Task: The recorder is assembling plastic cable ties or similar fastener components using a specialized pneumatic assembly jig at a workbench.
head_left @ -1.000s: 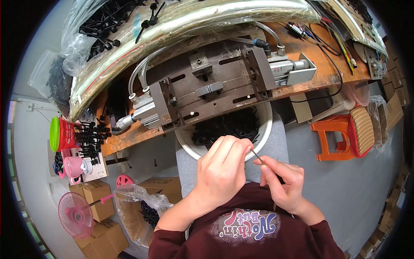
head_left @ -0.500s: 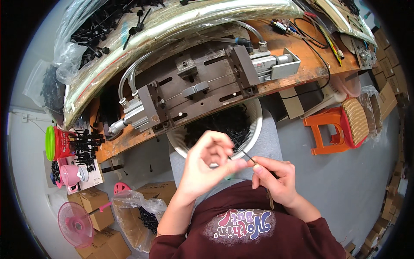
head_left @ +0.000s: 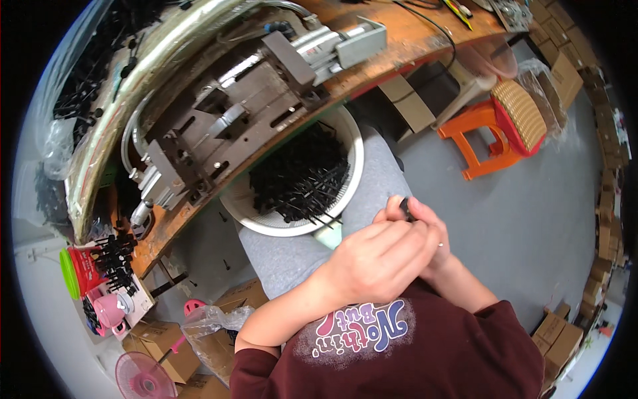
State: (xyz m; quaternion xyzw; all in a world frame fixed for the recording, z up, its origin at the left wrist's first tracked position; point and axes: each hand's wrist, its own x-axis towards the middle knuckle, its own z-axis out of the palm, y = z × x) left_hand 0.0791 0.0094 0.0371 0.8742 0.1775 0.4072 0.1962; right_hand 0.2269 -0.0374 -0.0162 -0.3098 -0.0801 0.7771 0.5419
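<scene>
Black part [head_left: 405,209] pinched in right hand [head_left: 435,241], right of centre frame. Left hand [head_left: 375,263] against right, 2 together; unclear whether left grips anything. White basket [head_left: 282,231] of black rods [head_left: 299,173] near centre. Metal machine [head_left: 259,100] on wooden tabletop [head_left: 412,40], upper left. Orange stool [head_left: 465,126], upper right.

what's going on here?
Someone works bare-handed over their lap. The right hand pinches a small black part; the left hand is curled across it, its grip hidden. By the lap, a white basket holds a heap of black stemmed pieces, partly below the bench edge. Neither hand is at the metal fixture on the wooden bench.
</scene>
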